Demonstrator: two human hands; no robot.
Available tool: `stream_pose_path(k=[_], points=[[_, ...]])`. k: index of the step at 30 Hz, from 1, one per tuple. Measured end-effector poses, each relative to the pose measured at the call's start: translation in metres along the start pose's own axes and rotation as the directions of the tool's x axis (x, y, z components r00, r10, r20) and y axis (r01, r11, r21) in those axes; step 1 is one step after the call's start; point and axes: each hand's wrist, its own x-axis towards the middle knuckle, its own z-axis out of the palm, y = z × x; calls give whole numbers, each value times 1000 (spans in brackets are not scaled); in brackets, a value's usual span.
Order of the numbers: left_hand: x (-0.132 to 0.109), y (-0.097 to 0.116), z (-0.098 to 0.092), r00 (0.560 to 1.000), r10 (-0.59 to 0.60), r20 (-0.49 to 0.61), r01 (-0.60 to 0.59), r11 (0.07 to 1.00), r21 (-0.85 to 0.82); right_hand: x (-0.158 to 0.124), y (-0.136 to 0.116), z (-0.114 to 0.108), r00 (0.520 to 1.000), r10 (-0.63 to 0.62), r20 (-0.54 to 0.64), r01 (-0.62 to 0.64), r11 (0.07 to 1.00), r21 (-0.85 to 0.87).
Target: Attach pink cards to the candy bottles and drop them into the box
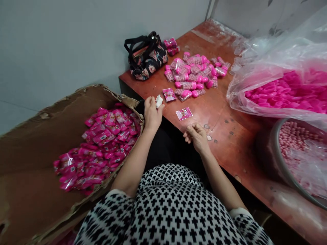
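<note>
My left hand (pixel 151 114) is closed round a small white scrap (pixel 158 101) at the table's near corner, just above the edge of the cardboard box (pixel 46 136). My right hand (pixel 196 136) rests at the table edge with its fingers curled in; nothing shows between them. A flat pink sachet (pixel 184 113) lies just beyond the right hand, and a second pink sachet (pixel 169 94) lies beside the left hand. Further back is a heap of small pink-capped bottles (pixel 194 73) in clear wrap.
The cardboard box on my left holds many wrapped pink packets (pixel 102 146). A black patterned handbag (pixel 146 56) stands at the table's far corner. At right, a clear plastic bag of pink caps (pixel 288 90) and a metal bowl (pixel 277 160) of pink candy balls crowd the reddish table (pixel 230 136).
</note>
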Motion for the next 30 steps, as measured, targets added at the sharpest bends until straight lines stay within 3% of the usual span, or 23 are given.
stream_pose_path(k=[2,5,8,10,13,15,17,21,26,30], points=[[16,-10,13,1000,25,16,-26,994,107,-3,1,-3,1000,2,-25,-2,1000,-8],[28,-20,17,999,50,-7,-48,985,168,-5,3,-7,998,11,-63,-11,1000,-6],[23,-19,11,992,114,-45,-103,975,197,-6,3,-10,997,17,-77,-17,1000,-7],[14,-14,11,975,219,-35,-208,959,192,-6,3,-10,997,20,-73,-21,1000,-17],[-2,-6,22,904,382,191,-413,896,162,-6,2,-10,998,16,-61,-18,999,-32],[-11,-5,33,835,408,369,-486,861,148,-7,2,-10,999,5,-50,-8,999,-43],[-16,-6,43,807,400,435,-507,847,161,-8,1,-12,999,-8,-40,5,998,-59],[-25,-12,54,846,390,363,-471,866,167,-2,-1,-19,996,-54,-66,47,993,-104],[-48,-3,57,906,363,216,-381,923,48,24,-2,-21,954,-183,-239,142,974,-178],[-67,18,48,933,290,214,-269,955,-125,41,-4,-18,968,-189,-168,177,981,-82]])
